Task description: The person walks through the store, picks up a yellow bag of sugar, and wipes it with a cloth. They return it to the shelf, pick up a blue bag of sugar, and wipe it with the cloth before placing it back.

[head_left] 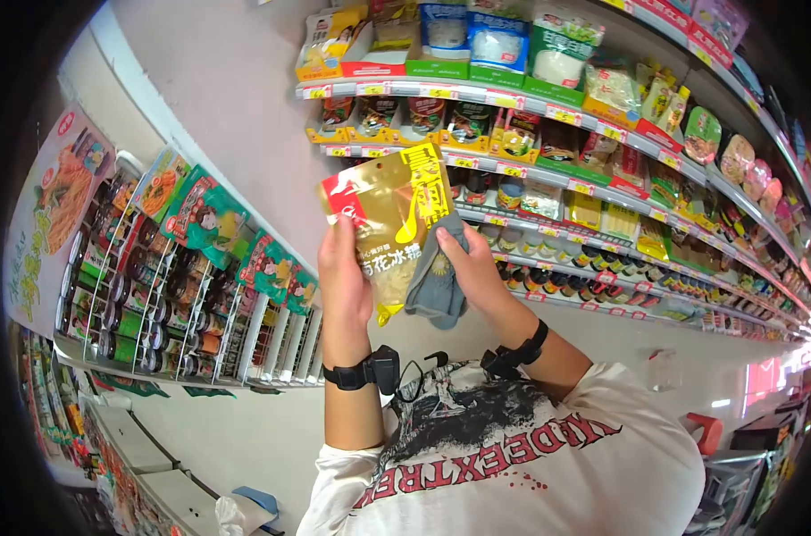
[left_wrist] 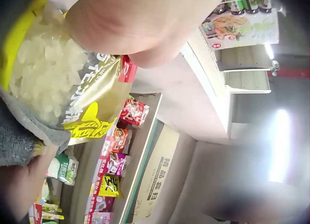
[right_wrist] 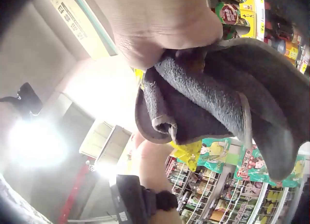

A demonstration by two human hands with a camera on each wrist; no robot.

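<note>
A gold and yellow bag of rock sugar (head_left: 383,205) is held up in front of the chest, its pale lumps showing through a clear window. At the bag's left edge, my left hand (head_left: 341,268) grips it with the thumb on the front. My right hand (head_left: 479,277) pinches a folded grey cloth (head_left: 437,290) under its thumb, against the bag's lower right side. Close up in the left wrist view, the sugar lumps (left_wrist: 46,64) fill the window beside the cloth. Loose folds of the cloth (right_wrist: 208,98) hang from my right hand in the right wrist view.
Curved store shelves (head_left: 548,107) with bagged and bottled goods run along the right. On the left stands a wire rack (head_left: 173,313) of jars with green hanging packets (head_left: 204,219). A blue and white object (head_left: 245,509) is low at the bottom left.
</note>
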